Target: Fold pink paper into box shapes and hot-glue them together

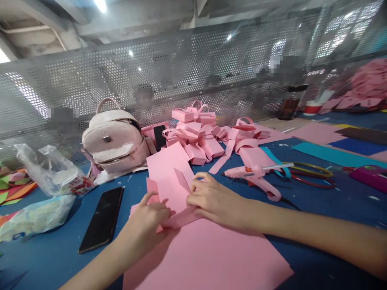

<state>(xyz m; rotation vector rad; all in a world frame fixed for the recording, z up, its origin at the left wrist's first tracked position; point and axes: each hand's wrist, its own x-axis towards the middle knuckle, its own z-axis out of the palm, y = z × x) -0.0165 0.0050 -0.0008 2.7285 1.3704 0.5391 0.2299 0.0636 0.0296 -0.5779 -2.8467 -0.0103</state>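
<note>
A piece of pink card point(171, 169) with folded-up flaps stands partly shaped between my hands. My left hand point(151, 215) grips its near left corner, fingers bent around the edge. At the near right corner, my right hand point(208, 197) pinches the folded side, its fingertips partly hidden behind the card. Beneath both hands lies a large flat sheet of pink card point(211, 257). A pink glue gun point(254, 175) rests to the right of my right hand, its cord running toward my forearm.
Behind the card is a heap of folded pink paper boxes point(193, 133). A pale pink backpack point(116, 139) and a black phone point(102, 219) are on the left, near plastic bags point(45, 213). Scissors point(314, 175), a purple tool point(370, 179) and coloured sheets point(338, 153) lie right on the blue table point(314, 225).
</note>
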